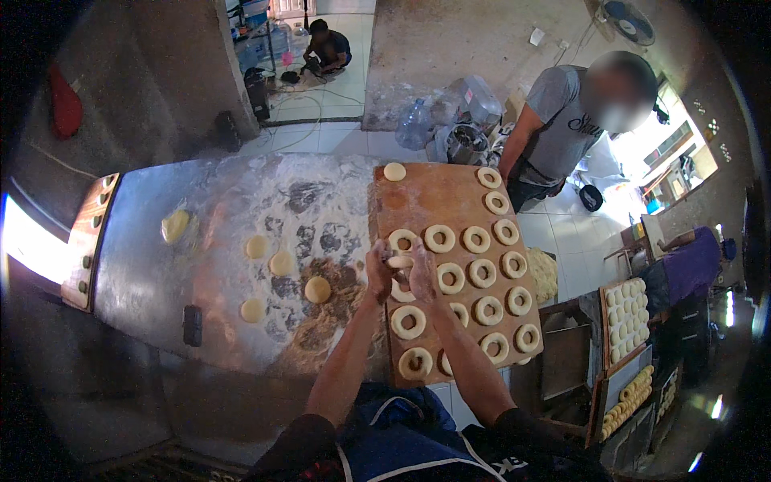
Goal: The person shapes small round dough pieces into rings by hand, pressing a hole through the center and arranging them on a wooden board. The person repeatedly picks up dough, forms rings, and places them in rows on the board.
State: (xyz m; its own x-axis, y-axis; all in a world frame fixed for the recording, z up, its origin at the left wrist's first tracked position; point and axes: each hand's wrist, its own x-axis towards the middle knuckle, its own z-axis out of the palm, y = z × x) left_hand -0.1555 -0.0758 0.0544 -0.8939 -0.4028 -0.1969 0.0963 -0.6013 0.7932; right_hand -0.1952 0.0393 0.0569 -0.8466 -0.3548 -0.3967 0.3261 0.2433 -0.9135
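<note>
My left hand (377,271) and my right hand (423,275) are close together over the left part of a wooden board (426,195). Between them they hold a pale dough ring (399,262), fingers closed round it; part of it is hidden by the hands. Rows of dough rings (482,273) lie on the board around and beyond my right hand. My right forearm covers some of them. A round, flat dough piece (394,172) sits at the board's far left corner. Left of my left hand, several dough rounds (318,289) rest on the floury metal table (144,265).
A dark scraper-like piece (192,325) lies near the table's front edge. At the right, trays of shaped dough (626,321) stand on a rack. A person in a grey shirt (554,120) stands by the board's far right corner. Other people are farther off.
</note>
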